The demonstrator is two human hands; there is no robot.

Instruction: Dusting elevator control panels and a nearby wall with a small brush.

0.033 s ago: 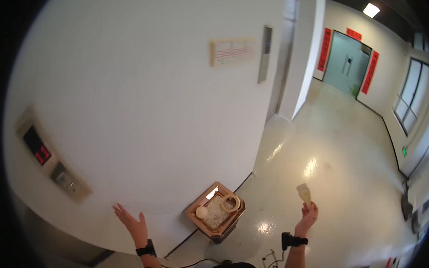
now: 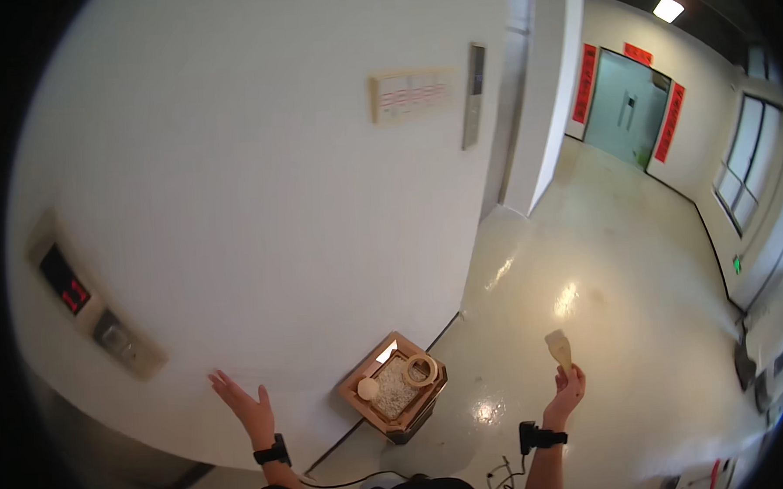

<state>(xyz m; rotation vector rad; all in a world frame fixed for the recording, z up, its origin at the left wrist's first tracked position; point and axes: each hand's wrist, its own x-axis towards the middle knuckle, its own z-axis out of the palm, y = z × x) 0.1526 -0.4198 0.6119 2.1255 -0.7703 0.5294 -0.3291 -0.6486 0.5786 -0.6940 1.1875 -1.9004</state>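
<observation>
— What's the right hand doing?

— It's raised at the lower right of the frame, fingers closed around the handle of a small pale scraper, blade pointing up. A dark wristband sits on that wrist.

— And the other one?

— The left hand is at the lower left, spread wide and holding nothing, palm turned toward the white wall; I can't tell whether it touches it. It wears a dark band too.

— What lies between them?

— A square wooden bin on the floor at the foot of the wall, low in the middle of the frame, with pale gravel on top, a roll of tape and a small round pale object.

— Anything else on the wall?

— An elevator call panel at the left edge, a paper notice above centre.

— Room to move?

— The glossy floor stretches open toward the upper right, to a grey door.
</observation>
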